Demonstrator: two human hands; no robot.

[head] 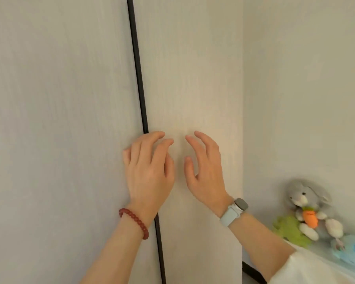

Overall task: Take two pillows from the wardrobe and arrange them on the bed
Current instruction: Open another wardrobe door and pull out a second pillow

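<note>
The wardrobe fills most of the view with two pale wood-grain doors, a left door (55,119) and a right door (193,68), split by a thin black gap (137,68). Both doors look closed. My left hand (149,171), with a red bead bracelet on its wrist, lies over the gap with fingers spread and curled. My right hand (206,171), with a pale blue watch on its wrist, is held just in front of the right door, fingers apart. Neither hand holds anything. No pillows and no bed are in view.
A plain white wall (305,89) meets the wardrobe on the right. At the lower right, a grey plush rabbit with an orange carrot (307,203), a green plush toy (289,228) and a light blue plush toy (353,253) sit on a white surface.
</note>
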